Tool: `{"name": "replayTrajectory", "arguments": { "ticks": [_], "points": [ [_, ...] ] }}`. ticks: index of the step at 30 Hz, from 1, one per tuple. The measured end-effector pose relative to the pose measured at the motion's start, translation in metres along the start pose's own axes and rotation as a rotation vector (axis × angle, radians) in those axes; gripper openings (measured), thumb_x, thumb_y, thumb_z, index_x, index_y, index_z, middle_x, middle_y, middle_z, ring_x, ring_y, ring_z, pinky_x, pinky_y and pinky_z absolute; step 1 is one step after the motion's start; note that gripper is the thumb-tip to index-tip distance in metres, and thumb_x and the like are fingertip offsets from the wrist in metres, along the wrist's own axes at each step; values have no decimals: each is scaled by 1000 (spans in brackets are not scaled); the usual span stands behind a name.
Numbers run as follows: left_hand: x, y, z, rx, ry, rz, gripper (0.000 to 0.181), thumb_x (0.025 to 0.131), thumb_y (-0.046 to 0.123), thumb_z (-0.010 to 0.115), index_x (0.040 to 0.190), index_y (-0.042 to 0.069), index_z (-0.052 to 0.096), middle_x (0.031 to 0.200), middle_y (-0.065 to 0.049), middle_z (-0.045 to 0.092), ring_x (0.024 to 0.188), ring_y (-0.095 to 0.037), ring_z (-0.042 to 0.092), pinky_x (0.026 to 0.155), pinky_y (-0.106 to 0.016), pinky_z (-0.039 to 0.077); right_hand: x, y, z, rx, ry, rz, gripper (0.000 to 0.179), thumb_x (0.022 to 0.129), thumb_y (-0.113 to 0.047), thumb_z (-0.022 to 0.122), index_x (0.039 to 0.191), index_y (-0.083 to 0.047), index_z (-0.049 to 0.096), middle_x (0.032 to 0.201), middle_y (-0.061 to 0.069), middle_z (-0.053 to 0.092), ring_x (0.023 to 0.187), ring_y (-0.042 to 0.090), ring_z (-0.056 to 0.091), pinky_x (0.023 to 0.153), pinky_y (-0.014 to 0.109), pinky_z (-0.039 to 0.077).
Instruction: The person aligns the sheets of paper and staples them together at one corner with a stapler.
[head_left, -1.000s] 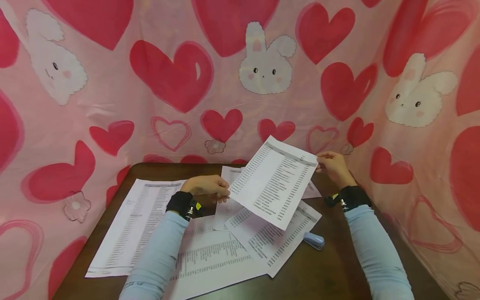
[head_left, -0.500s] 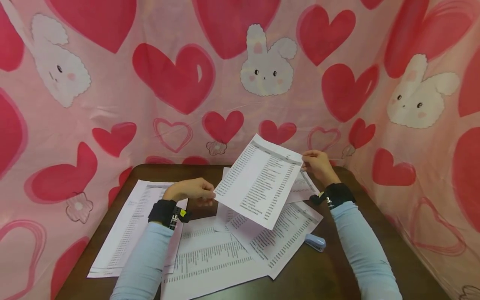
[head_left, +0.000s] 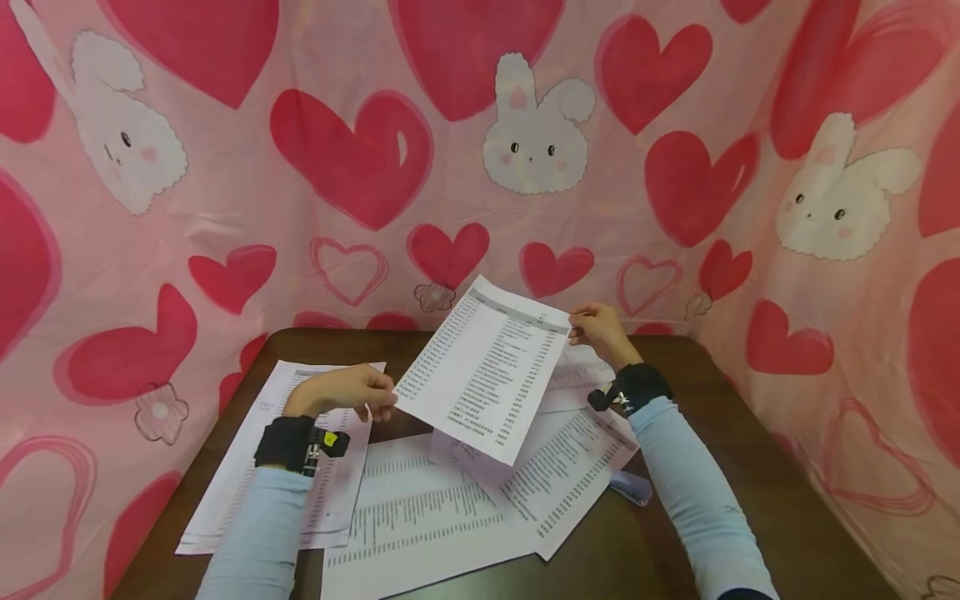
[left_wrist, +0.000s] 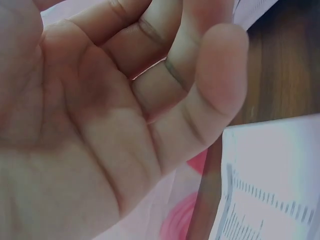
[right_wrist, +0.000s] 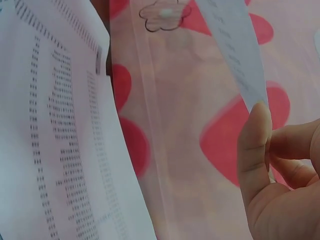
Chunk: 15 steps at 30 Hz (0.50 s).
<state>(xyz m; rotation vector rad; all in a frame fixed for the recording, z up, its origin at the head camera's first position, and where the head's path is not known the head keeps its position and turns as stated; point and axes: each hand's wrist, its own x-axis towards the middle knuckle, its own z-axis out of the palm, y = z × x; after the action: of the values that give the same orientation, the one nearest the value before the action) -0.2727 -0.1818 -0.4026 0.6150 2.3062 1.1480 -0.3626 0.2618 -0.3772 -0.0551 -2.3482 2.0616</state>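
Observation:
A printed sheet of paper [head_left: 480, 371] is held up at a tilt above the table, its dark header band at the far edge. My left hand [head_left: 341, 392] pinches its lower left corner between thumb and fingers. At the upper right corner, my right hand [head_left: 603, 335] pinches the same sheet. The right wrist view shows the thumb pressed against the fingers with the sheet's edge [right_wrist: 242, 60] between them. In the left wrist view the palm and curled fingers [left_wrist: 165, 95] fill much of the picture, and the held corner is hidden.
Beneath the raised sheet, several printed papers [head_left: 420, 533] overlap on the dark wooden table [head_left: 600, 558]. Another pile of printed sheets [head_left: 232, 492] lies at the left, under my left arm. A light blue stapler [head_left: 632, 487] sits beside the right papers. A pink heart-patterned cloth [head_left: 465, 208] encloses the table.
Both hands have carried the held sheet leftward, toward the left pile. More of the papers under its right side shows, and my right forearm has come close to the stapler.

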Motion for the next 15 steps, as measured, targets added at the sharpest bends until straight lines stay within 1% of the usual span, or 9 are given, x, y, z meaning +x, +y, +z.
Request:
{"name": "replayTrajectory", "arguments": {
  "ticks": [3,6,8,12,15],
  "points": [
    [-11,-6,-5,6,22,-1,23,95,21,63,92,-1,68,84,-19,67,77,-32,62,67,-41,52,3,1,12,10,-25,2,37,93,0,57,128,13,50,94,16,56,56,15,57,56,25,53],
    [-22,-9,-10,18,51,1,24,95,20,62,93,-3,68,81,-16,66,74,-28,61,65,-40,52,5,2,24,17,-44,-17,36,93,-1,57,126,13,51,92,14,56,56,15,57,56,25,53],
    [-28,-11,-13,18,66,0,24,95,20,62,91,-3,67,79,-14,66,73,-29,62,63,-38,52,6,2,30,31,-53,-34,35,93,1,56,125,14,51,89,13,56,55,15,57,55,25,53],
    [-40,-13,-16,-1,90,-13,22,95,22,63,90,1,68,80,-16,66,77,-37,61,64,-38,52,7,3,42,51,-60,-47,33,92,4,57,123,15,53,85,11,56,53,14,57,53,25,53],
    [-50,-17,-17,-3,112,-28,20,93,23,65,90,4,69,81,-17,66,78,-37,61,67,-39,52,8,4,51,38,-67,-45,30,92,3,58,120,13,56,86,13,57,54,15,57,54,26,53]
  ]
}}
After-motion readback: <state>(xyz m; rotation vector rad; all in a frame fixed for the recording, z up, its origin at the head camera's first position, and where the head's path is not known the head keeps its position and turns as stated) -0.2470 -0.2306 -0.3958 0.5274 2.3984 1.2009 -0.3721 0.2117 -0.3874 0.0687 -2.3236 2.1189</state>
